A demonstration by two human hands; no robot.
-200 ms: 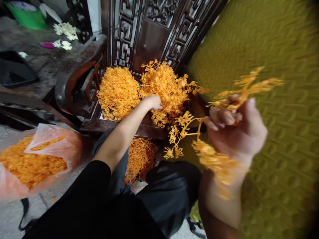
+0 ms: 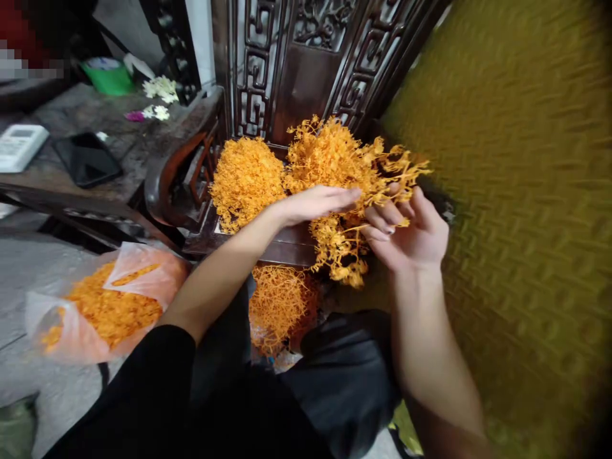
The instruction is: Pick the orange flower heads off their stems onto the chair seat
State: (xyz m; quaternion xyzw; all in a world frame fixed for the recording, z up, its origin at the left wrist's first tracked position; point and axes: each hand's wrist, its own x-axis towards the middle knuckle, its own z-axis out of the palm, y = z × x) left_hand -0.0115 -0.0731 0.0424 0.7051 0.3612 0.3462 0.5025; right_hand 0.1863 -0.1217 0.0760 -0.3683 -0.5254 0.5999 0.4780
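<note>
Two heaps of small orange flower-like pieces lie on a dark wooden seat (image 2: 291,245): a rounded left heap (image 2: 246,182) and a looser, branching right heap (image 2: 329,153). In front of the right heap, my left hand (image 2: 318,203) reaches rightward with its fingers stretched out, its fingertips beside the sprigs near my other hand. My right hand (image 2: 411,233), palm up with curled fingers, holds branching orange sprigs (image 2: 404,175) at the right edge of that heap. Some sprigs hang below its fingers, overlapping the heap.
Below the seat is a bundle of thin orange stems (image 2: 277,306). A plastic bag (image 2: 167,271) of orange pieces lies at lower left. The side table (image 2: 62,115) bears a phone (image 2: 88,159), a white remote (image 2: 21,148) and a green container (image 2: 109,78). A carved chair back (image 2: 306,83) stands behind.
My right hand has moved left and inward with its sprigs, to the right heap. My left hand has come out of the heap and moved right, its fingers now extended. The view has shifted.
</note>
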